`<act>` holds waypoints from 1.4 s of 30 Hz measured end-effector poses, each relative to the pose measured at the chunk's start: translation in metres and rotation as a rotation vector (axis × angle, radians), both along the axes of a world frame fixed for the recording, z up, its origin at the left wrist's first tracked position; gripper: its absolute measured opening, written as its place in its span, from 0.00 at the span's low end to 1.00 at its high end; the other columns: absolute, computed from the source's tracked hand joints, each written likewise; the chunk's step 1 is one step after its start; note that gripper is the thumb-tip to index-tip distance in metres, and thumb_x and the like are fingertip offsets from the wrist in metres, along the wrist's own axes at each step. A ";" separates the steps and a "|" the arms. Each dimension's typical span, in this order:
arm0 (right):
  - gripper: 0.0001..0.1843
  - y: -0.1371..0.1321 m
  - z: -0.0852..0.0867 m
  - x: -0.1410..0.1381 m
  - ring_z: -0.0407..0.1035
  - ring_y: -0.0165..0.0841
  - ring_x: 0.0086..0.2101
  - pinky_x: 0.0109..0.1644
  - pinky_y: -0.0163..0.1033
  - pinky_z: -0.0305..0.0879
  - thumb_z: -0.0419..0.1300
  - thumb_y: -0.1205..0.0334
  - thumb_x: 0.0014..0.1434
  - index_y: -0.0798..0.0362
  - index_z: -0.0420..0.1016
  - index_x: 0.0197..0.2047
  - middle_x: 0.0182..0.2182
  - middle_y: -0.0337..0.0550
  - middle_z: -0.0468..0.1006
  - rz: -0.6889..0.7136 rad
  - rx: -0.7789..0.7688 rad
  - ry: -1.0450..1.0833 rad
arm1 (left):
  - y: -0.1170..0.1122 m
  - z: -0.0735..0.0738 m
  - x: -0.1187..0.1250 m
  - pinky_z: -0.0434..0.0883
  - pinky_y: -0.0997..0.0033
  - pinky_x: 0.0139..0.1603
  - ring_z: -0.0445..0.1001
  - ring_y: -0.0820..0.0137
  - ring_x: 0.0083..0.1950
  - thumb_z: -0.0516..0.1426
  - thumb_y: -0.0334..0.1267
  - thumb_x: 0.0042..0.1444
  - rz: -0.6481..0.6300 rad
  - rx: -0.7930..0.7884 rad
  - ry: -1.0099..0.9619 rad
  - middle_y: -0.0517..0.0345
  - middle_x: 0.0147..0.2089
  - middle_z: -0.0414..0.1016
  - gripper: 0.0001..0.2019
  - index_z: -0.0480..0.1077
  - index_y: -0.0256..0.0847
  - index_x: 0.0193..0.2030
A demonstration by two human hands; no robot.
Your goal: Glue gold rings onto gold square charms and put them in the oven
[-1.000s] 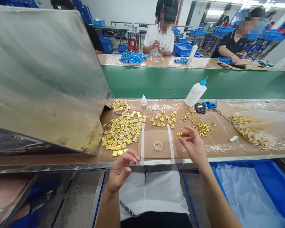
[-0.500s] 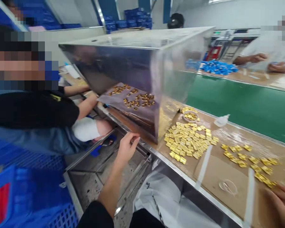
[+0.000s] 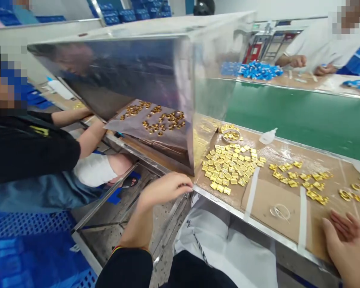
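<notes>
My left hand [image 3: 165, 190] is at the table's metal front edge, just below the open metal box [image 3: 117, 76]. Its fingers are curled together; whatever may be in them is hidden. My right hand [image 3: 346, 240] rests low over the cardboard-covered table at the right, fingers apart, with no object visible in it. Between the hands lies a dense patch of small gold square pieces [image 3: 228, 168]. Looser gold pieces [image 3: 297, 176] and gold rings [image 3: 345, 195] are beyond my right hand. Inside the box, small dark-gold pieces [image 3: 165, 120] sit on a pale sheet.
A round dish [image 3: 231, 136] of gold pieces and a small white squeeze bottle [image 3: 268, 136] stand near the green belt [image 3: 288, 108]. A clear ring-shaped item [image 3: 279, 213] lies on taped cardboard. One co-worker sits at left, another across the belt by blue pieces [image 3: 261, 71].
My left hand has moved right along the table edge. My right hand has come further into view with its fingers apart. The whole view has shifted, showing more of the table's right side.
</notes>
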State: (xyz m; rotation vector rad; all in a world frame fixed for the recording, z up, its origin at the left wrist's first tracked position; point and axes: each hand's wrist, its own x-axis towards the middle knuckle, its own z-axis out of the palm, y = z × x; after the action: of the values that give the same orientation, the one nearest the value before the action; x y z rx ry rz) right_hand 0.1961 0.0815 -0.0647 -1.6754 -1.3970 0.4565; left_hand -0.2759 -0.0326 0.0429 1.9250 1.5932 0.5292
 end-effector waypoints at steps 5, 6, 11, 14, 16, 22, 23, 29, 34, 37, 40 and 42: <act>0.40 -0.010 -0.003 0.003 0.80 0.61 0.51 0.60 0.69 0.71 0.71 0.25 0.36 0.43 0.67 0.42 0.48 0.69 0.82 -0.093 -0.059 0.052 | 0.026 -0.063 0.063 0.75 0.64 0.51 0.79 0.59 0.51 0.50 0.22 0.63 0.150 0.183 0.248 0.46 0.56 0.80 0.20 0.75 0.43 0.53; 0.40 -0.011 -0.002 0.002 0.80 0.60 0.51 0.61 0.68 0.71 0.71 0.26 0.37 0.44 0.68 0.43 0.49 0.70 0.82 -0.085 -0.058 0.043 | 0.034 -0.071 0.071 0.75 0.64 0.50 0.79 0.59 0.50 0.49 0.20 0.63 0.167 0.199 0.313 0.45 0.55 0.80 0.20 0.75 0.41 0.53; 0.34 -0.013 0.000 0.002 0.81 0.57 0.48 0.59 0.64 0.74 0.68 0.31 0.46 0.47 0.71 0.45 0.48 0.67 0.83 -0.063 -0.041 -0.007 | 0.060 -0.079 0.080 0.75 0.60 0.48 0.77 0.55 0.48 0.49 0.21 0.65 0.083 0.228 0.606 0.40 0.47 0.78 0.14 0.74 0.35 0.45; 0.31 -0.016 -0.003 0.003 0.81 0.53 0.47 0.58 0.63 0.74 0.66 0.35 0.51 0.49 0.73 0.48 0.49 0.64 0.84 -0.028 -0.002 -0.028 | 0.064 -0.075 0.076 0.74 0.60 0.47 0.77 0.55 0.45 0.48 0.22 0.66 0.048 0.256 0.656 0.41 0.46 0.78 0.15 0.74 0.34 0.48; 0.30 -0.021 -0.004 0.003 0.81 0.52 0.46 0.57 0.64 0.75 0.63 0.37 0.56 0.51 0.74 0.51 0.48 0.62 0.84 -0.030 0.041 -0.059 | 0.062 -0.074 0.073 0.74 0.61 0.47 0.77 0.56 0.44 0.49 0.23 0.66 0.047 0.301 0.598 0.43 0.44 0.78 0.15 0.75 0.36 0.49; 0.12 -0.057 0.011 -0.020 0.77 0.38 0.31 0.39 0.45 0.77 0.60 0.53 0.69 0.50 0.78 0.49 0.36 0.48 0.84 0.162 0.199 -0.195 | 0.042 -0.067 0.087 0.73 0.67 0.44 0.76 0.63 0.41 0.56 0.34 0.70 0.213 0.535 0.029 0.53 0.39 0.79 0.07 0.77 0.41 0.45; 0.11 -0.063 0.015 -0.026 0.76 0.37 0.30 0.37 0.42 0.76 0.61 0.55 0.69 0.49 0.78 0.51 0.35 0.45 0.83 0.280 0.203 -0.179 | 0.038 -0.066 0.095 0.73 0.69 0.41 0.76 0.65 0.39 0.57 0.34 0.70 0.238 0.526 -0.075 0.55 0.39 0.79 0.07 0.77 0.41 0.47; 0.09 -0.065 0.027 -0.056 0.76 0.36 0.32 0.36 0.40 0.74 0.60 0.64 0.72 0.46 0.79 0.51 0.35 0.45 0.81 0.563 0.259 -0.271 | 0.031 -0.077 0.171 0.72 0.72 0.33 0.73 0.70 0.31 0.56 0.42 0.70 0.210 0.341 -0.553 0.58 0.31 0.74 0.13 0.81 0.40 0.48; 0.09 -0.047 0.032 -0.063 0.73 0.36 0.33 0.37 0.39 0.71 0.59 0.66 0.72 0.48 0.81 0.43 0.33 0.44 0.79 0.533 0.338 -0.370 | 0.036 -0.088 0.221 0.73 0.76 0.26 0.73 0.74 0.23 0.60 0.53 0.66 0.453 0.028 -0.933 0.64 0.24 0.70 0.18 0.78 0.38 0.42; 0.09 -0.038 0.034 -0.066 0.72 0.36 0.34 0.37 0.40 0.71 0.59 0.65 0.71 0.49 0.82 0.42 0.33 0.45 0.77 0.533 0.273 -0.366 | 0.037 -0.090 0.234 0.70 0.79 0.23 0.72 0.75 0.22 0.62 0.55 0.63 0.466 -0.031 -1.004 0.63 0.25 0.72 0.19 0.76 0.38 0.40; 0.09 -0.035 0.033 -0.066 0.73 0.36 0.34 0.38 0.40 0.72 0.59 0.65 0.70 0.49 0.82 0.42 0.35 0.45 0.77 0.505 0.214 -0.278 | 0.034 -0.093 0.239 0.70 0.80 0.23 0.73 0.75 0.24 0.62 0.53 0.63 0.414 -0.042 -1.012 0.63 0.25 0.73 0.19 0.79 0.37 0.45; 0.09 -0.037 0.032 -0.064 0.73 0.35 0.33 0.37 0.40 0.72 0.60 0.66 0.70 0.49 0.82 0.41 0.35 0.44 0.77 0.480 0.200 -0.204 | 0.032 -0.096 0.237 0.73 0.79 0.23 0.74 0.75 0.23 0.64 0.52 0.63 0.395 -0.072 -1.024 0.62 0.25 0.76 0.19 0.80 0.37 0.48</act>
State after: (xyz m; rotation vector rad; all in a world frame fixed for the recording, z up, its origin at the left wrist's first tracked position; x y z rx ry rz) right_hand 0.1321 0.0449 -0.0329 -1.2460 -1.9391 0.4007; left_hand -0.0387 -0.0008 -0.0532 0.9493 1.2208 1.3255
